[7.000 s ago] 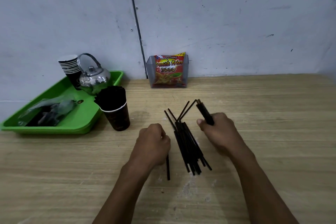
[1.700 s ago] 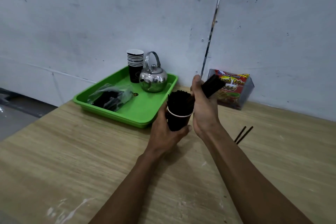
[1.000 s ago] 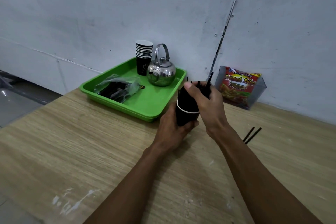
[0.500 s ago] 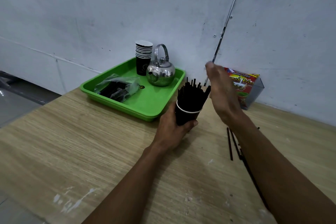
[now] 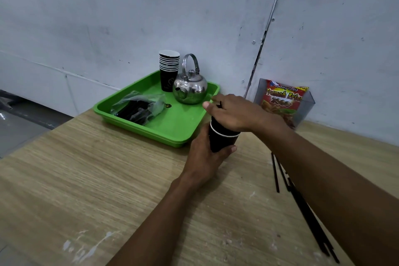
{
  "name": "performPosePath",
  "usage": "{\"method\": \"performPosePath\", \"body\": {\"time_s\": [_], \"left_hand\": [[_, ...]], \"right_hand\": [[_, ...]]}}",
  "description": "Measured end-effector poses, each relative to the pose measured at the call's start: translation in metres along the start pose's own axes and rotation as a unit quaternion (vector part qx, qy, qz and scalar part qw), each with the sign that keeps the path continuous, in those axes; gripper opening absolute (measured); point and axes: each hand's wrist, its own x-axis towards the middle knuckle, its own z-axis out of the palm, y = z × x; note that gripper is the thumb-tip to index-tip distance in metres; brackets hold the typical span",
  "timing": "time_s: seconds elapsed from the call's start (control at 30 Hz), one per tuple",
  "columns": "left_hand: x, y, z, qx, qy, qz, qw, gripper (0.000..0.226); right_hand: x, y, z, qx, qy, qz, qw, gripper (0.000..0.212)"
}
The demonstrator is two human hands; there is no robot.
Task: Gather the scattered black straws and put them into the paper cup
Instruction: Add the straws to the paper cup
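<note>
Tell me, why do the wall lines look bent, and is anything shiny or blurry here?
Head view: the wide lens bows the wall seam; the kettle shows soft glare; lighting is even, with faint shadows beneath the left hand; the loose straws look slightly soft near the edge.

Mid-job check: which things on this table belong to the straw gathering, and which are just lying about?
Job:
paper cup, gripped by left hand
right hand pressing flat on the straws in it
loose black straws on the table

Lying about:
green tray
steel kettle
cup stack
plastic bag
French fries packet
</note>
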Motion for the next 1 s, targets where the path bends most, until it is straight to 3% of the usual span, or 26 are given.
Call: {"method": "performPosePath", "body": {"time_s": [0.27, 0.4, 0.5, 0.6, 0.77, 0.93, 1.0], "left_hand": [[-0.002, 0.002, -0.001, -0.009, -0.003, -0.001, 1.0, 0.062], [-0.002, 0.002, -0.001, 0.006, 0.004, -0.001, 1.0, 0.062], [-0.001, 0.002, -0.001, 0.008, 0.006, -0.003, 1.0, 0.064], [-0.001, 0.002, -0.001, 0.011, 0.007, -0.003, 1.0, 0.063], [-0.001, 0.001, 0.0, 0.004, 0.004, -0.011, 1.0, 0.055], [0.0, 0.002, -0.001, 0.011, -0.003, -0.006, 1.0, 0.056], [0.0, 0.002, -0.001, 0.013, -0.001, -0.002, 1.0, 0.06]], "right_hand": [[-0.006, 0.003, 0.013, -0.001, 0.026, 0.001, 1.0, 0.078], [-0.013, -0.002, -0.008, 0.157, -0.035, -0.012, 0.987, 0.081], [-0.013, -0.006, -0.026, 0.218, 0.034, -0.033, 0.975, 0.071], [-0.009, -0.013, -0.025, 0.171, 0.082, -0.075, 0.979, 0.06], [-0.002, -0.006, 0.015, -0.074, 0.033, -0.084, 0.993, 0.074], [-0.003, -0.005, 0.006, 0.036, 0.019, -0.069, 0.997, 0.082], [-0.001, -0.006, -0.002, 0.08, 0.063, -0.074, 0.992, 0.083]]}}
